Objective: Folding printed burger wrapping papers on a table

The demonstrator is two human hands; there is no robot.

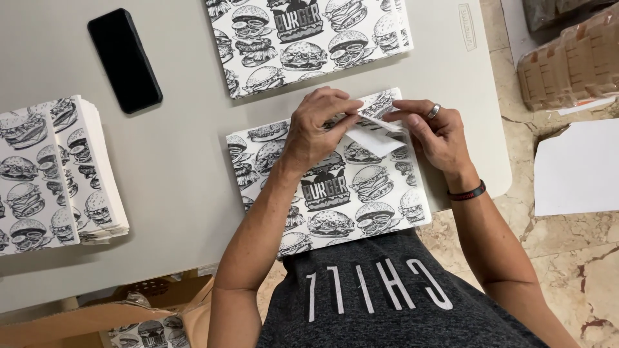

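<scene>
On a grey table (180,167), a burger-printed paper sheet (335,193) lies flat near the edge; left hand (319,125) and right hand (432,132) pinch its folded white top corner (374,138).

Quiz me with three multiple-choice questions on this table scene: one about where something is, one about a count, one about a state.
1. Where does the black phone lie?
A. upper left of the table
B. on the floor
C. on the nearest stack

2. How many stacks of burger-print sheets lie on the table?
A. one
B. three
C. six

3. The top sheet's corner at the hands is:
A. flat
B. folded over
C. torn off

Answers: 1 A, it lies on bare tabletop; 2 B, left, far, near; 3 B, left hand and right hand pinch the white flap.
</scene>
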